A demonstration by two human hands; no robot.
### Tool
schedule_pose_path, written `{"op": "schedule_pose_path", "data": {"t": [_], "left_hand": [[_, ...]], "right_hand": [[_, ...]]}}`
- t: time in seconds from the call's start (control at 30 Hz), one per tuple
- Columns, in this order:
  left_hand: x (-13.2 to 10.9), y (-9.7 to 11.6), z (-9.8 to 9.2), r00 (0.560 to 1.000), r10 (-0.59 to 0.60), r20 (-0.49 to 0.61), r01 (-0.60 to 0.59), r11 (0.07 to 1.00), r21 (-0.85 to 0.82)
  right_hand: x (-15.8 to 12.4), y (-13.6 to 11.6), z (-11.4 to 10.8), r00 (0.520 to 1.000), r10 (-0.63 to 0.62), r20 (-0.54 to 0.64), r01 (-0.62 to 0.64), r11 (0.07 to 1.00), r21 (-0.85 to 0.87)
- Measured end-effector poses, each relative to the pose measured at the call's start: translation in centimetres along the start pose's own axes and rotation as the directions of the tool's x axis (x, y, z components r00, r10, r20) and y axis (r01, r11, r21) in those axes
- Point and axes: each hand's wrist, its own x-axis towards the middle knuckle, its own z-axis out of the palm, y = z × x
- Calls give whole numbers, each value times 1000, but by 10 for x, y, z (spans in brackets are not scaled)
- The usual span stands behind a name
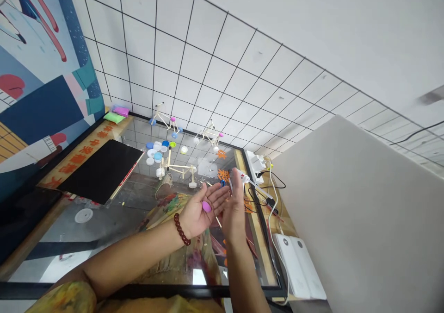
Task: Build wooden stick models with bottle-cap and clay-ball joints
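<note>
My left hand (203,209) is turned palm up with fingers stretched out, and a small purple clay ball (206,206) rests on the palm. A brown bead bracelet (181,229) circles that wrist. My right hand (233,202) stands edge-on right beside the left palm, fingers straight and together, nothing seen in it. Both hands hover above a glass-topped table (114,220). Beyond them stand stick-and-ball models (178,168) made of pale sticks and clay balls.
Several coloured bottle caps (157,150) lie near the models. A black sheet (102,170) covers the table's left part. Green and purple clay blocks (116,114) sit at the far corner. White power banks (298,266), cables and a white board (360,220) are at the right.
</note>
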Motion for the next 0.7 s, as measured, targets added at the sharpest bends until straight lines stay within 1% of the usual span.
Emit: {"op": "schedule_pose_path", "data": {"t": [0.07, 0.1, 0.13, 0.2, 0.23, 0.3, 0.37, 0.4, 0.47, 0.57, 0.63, 0.7], "left_hand": [[0, 2, 1, 997, -65, 39, 71, 984, -166], [-1, 4, 2, 993, -91, 71, 103, 974, -200], [-2, 5, 3, 988, -125, 96, 143, 967, -210], [-4, 9, 5, 975, -202, 94, 216, 957, -192], [-5, 10, 6, 970, -232, 72, 241, 954, -179], [-6, 11, 9, 962, -273, 24, 273, 947, -168], [-6, 11, 10, 953, -302, -2, 298, 940, -166], [-6, 10, 10, 948, -319, 5, 315, 936, -157], [-4, 9, 8, 945, -323, 44, 326, 936, -133], [-1, 7, 2, 954, -276, 118, 285, 955, -75], [-1, 6, -1, 964, -250, 90, 250, 968, 18], [-1, 6, -3, 975, -222, 27, 216, 966, 138]], "right_hand": [[5, -2, -23, 991, -93, 99, 96, 995, -22], [5, -2, -33, 974, -149, 173, 161, 985, -59], [4, -3, -40, 946, -198, 255, 231, 967, -107], [0, -2, -47, 881, -259, 397, 359, 911, -202], [-2, -1, -47, 855, -269, 444, 403, 883, -241], [-5, 1, -45, 822, -273, 500, 457, 840, -292], [-5, 2, -43, 811, -284, 512, 483, 819, -310], [-5, 3, -42, 813, -295, 501, 490, 812, -317], [-4, 3, -43, 834, -317, 452, 492, 798, -348], [-3, 1, -45, 872, -338, 354, 471, 775, -420], [-4, 1, -47, 884, -362, 297, 464, 760, -455], [-4, 3, -48, 886, -387, 253, 463, 748, -476]]}}
